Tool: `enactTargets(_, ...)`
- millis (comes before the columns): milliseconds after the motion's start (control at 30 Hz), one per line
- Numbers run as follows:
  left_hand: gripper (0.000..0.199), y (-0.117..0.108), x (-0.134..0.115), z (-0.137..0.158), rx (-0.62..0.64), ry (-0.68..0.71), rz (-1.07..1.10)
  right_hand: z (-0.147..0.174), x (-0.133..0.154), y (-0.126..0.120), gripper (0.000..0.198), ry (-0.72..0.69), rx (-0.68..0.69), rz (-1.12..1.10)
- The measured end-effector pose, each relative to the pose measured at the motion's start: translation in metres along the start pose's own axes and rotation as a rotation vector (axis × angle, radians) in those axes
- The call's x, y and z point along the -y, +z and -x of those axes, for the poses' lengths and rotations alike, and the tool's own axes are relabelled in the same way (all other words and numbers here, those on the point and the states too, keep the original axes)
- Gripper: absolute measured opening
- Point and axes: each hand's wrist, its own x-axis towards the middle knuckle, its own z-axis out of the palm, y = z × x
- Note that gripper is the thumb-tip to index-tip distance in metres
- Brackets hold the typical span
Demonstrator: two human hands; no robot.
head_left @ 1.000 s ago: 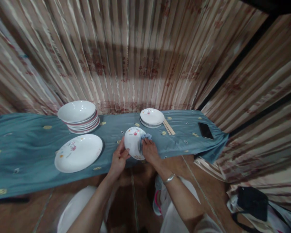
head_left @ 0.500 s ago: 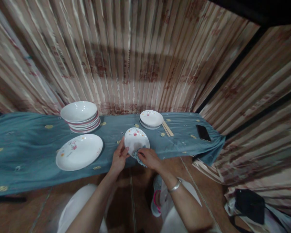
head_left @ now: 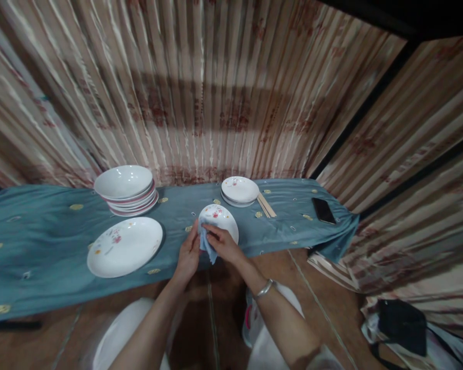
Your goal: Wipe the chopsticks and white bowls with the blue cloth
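A small white plate (head_left: 228, 222) with a flower pattern is held up, slightly tilted, over the front of the cloth-covered table. My left hand (head_left: 189, 251) grips its left rim. My right hand (head_left: 223, 243) presses a light blue cloth (head_left: 208, 246) onto the plate's left part, and the cloth's lower end hangs past the rim. The fingers of my right hand are closed on the cloth. To the left lies a large oval plate (head_left: 129, 249) with flowers. Behind the held plate stands a short stack of small plates (head_left: 241, 190), beside several wooden chopsticks (head_left: 267, 205).
A tall stack of white bowls and plates (head_left: 125, 182) stands at the back left. A black phone (head_left: 323, 210) lies on the right of the blue-green tablecloth (head_left: 285, 231). Pleated curtains (head_left: 216, 103) rise behind the table. A black bag (head_left: 401, 326) sits at the lower right.
My right hand has moved the cloth from the plate's lower right edge up and left across its face, and more cloth now shows. My left hand still holds the left rim.
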Motion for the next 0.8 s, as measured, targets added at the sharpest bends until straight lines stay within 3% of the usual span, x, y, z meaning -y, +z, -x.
enactTargets(200,0.056,0.006,-0.006,0.006,0.02,-0.037,0.112,-0.019,-0.003,0.005,0.043,-0.105,-0.158,0.157)
enactTargets(400,0.062,0.004,-0.003,0.006,0.038,-0.024,0.08,-0.027,-0.01,-0.001,0.049,-0.07,-0.192,0.574)
enactTargets(600,0.074,0.001,-0.001,0.005,0.011,-0.025,0.09,-0.019,-0.008,-0.022,0.039,0.041,-0.077,1.022)
enactTargets(800,0.074,-0.005,0.002,0.003,-0.009,-0.035,0.066,0.0,0.001,-0.038,0.028,0.166,0.113,1.13)
